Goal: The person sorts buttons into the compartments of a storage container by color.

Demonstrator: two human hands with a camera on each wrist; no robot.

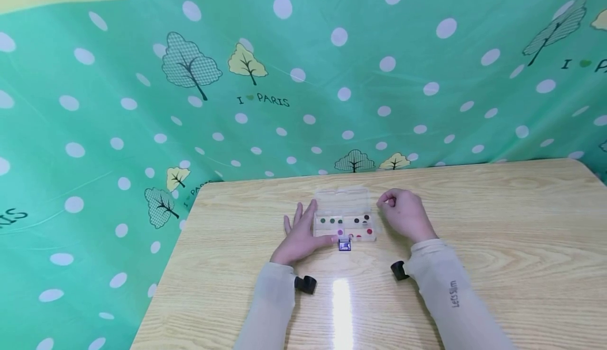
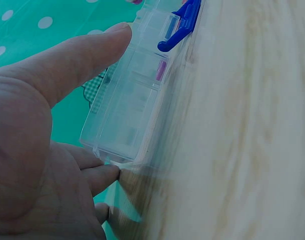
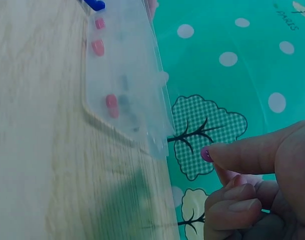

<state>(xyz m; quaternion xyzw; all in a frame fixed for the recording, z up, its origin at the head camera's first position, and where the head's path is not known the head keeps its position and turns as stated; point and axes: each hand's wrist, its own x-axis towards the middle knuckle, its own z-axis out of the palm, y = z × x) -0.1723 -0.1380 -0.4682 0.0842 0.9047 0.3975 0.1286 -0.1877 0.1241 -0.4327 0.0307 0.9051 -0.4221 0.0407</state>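
Observation:
A clear plastic compartment box [image 1: 327, 232] lies on the table with its see-through lid [image 1: 342, 202] raised at the back. Small round beads sit in its compartments: green beads [image 1: 332, 221], dark beads, a purple bead [image 1: 340, 232] and red beads [image 1: 369, 231]. My left hand [image 1: 300, 238] rests around the box's left end, fingers extended, with the thumb near the front edge by a blue latch [image 2: 180, 35]. Right of the box, my right hand [image 1: 405, 215] pinches a small purple bead [image 3: 206, 153] between thumb and forefinger, the other fingers curled.
The box stands on a light wood-grain table [image 1: 498, 244]. Behind and to the left hangs a green dotted cloth [image 1: 303, 107] with printed trees. Black wrist cameras [image 1: 308, 285] are strapped to both sleeves. A bright reflection lies on the tabletop in front.

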